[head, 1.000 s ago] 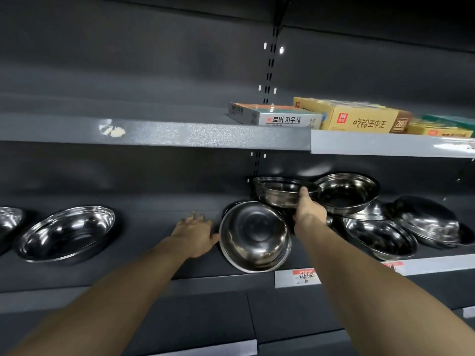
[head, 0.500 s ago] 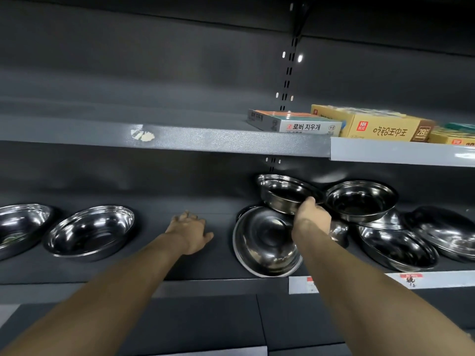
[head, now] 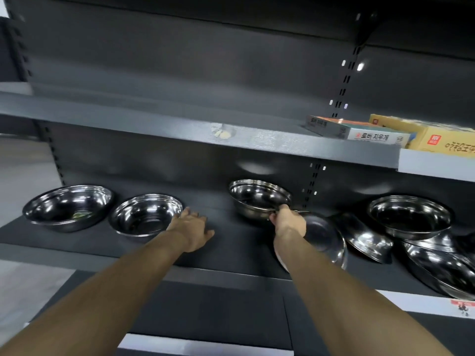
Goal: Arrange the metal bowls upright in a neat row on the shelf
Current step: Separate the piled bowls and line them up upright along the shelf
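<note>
Lifted clear of the jumbled pile since a moment ago, the bowl (head: 259,197) hangs pinched by its rim in your right hand (head: 286,222), so set it level on the shelf (head: 226,240) beside your open left hand (head: 192,228).

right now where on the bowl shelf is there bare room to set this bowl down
Bare shelf lies between the second bowl from the left and the bowl held by the right hand; the left hand rests there. Right of that hand, tipped bowls crowd together.
</note>
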### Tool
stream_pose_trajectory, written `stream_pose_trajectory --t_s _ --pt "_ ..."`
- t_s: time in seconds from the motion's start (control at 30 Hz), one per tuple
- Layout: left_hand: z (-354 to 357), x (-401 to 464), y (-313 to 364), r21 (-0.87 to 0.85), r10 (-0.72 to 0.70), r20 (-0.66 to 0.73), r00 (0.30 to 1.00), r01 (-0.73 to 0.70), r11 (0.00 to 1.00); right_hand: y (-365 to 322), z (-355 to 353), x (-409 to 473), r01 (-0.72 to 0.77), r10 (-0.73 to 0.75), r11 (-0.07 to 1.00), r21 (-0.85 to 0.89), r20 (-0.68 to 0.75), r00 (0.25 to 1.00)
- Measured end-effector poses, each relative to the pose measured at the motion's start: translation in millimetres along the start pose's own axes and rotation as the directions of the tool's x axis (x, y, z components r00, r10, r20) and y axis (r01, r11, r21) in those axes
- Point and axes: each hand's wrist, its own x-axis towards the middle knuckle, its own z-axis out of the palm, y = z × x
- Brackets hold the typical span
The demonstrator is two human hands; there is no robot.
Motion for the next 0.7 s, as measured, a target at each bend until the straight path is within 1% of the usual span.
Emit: stream_pose_trajectory --t_s 0.03,0.13,0.17,0.2,0.3,0.4,0.6,0.7 --pt "1 -3 -7 -0.001 -0.014 0.002 1.0 0.014 1.0 9 4 -3 -0.017 0.017 1.0 -0.007 0.038 0.999" --pt "5 -11 -27 -0.002 -0.048 0.009 0.999 0.048 0.999 36 13 -10 -0.091 0.086 0.996 0.015 0.222 0.971" --pt "6 -12 -33 -0.006 -0.056 0.013 0.998 0.056 0.998 46 16 -10 -0.114 0.106 0.993 0.019 0.245 0.964" --pt "7 -13 -39 -0.007 -0.061 0.013 0.998 0.062 0.998 53 20 -12 -0.129 0.121 0.991 0.019 0.244 0.962" --pt "10 -14 -53 -0.003 -0.071 0.001 0.997 0.071 0.997 70 29 -21 -0.19 0.181 0.981 0.043 0.168 0.969" --pt "13 -14 -60 -0.007 -0.075 0.005 0.997 0.075 0.997 80 35 -27 -0.221 0.212 0.974 0.038 0.165 0.963" --pt "17 -14 -55 -0.014 -0.049 0.013 0.999 0.049 0.999 88 39 -24 -0.234 0.23 0.972 0.017 0.12 0.966" --pt "17 -12 -49 -0.029 -0.032 0.021 0.999 0.032 0.999 91 35 -21 -0.233 0.234 0.972 -0.023 0.127 0.964"
